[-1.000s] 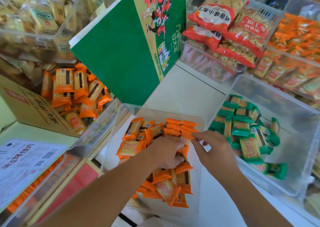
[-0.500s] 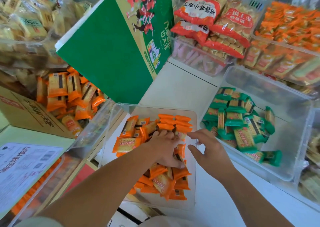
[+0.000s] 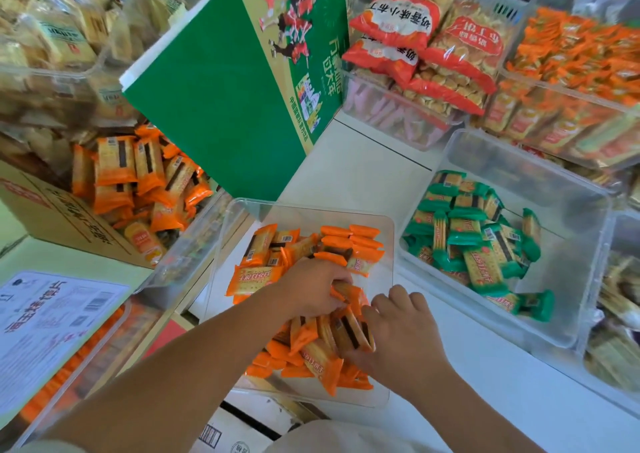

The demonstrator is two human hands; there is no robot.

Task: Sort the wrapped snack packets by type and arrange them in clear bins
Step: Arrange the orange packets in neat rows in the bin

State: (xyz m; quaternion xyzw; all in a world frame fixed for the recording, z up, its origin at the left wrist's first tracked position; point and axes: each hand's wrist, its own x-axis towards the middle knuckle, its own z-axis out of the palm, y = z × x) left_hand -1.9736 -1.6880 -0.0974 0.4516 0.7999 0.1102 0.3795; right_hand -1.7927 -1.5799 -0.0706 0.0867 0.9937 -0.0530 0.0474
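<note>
A clear bin (image 3: 384, 224) in front of me holds several orange wrapped cracker packets (image 3: 256, 278), some stood in a neat row at its far end. My left hand (image 3: 311, 290) is inside the bin, fingers curled round an orange packet in the middle of the pile. My right hand (image 3: 398, 335) grips a bundle of orange packets (image 3: 349, 331) at the bin's right side. To the right, a second clear bin (image 3: 540, 172) holds several green wrapped cracker packets (image 3: 481, 241).
A cardboard box (image 3: 59, 220) of more orange packets (image 3: 117, 165) stands at the left, behind it a tall green carton (image 3: 214, 106). Bins of red biscuit bags (image 3: 433, 47) and orange snacks (image 3: 575, 54) line the back. A printed sheet (image 3: 45, 324) lies at lower left.
Both hands have drawn back from the far row toward the near middle of the orange bin. My right hand now grips a bundle of packets; my left has closed on one.
</note>
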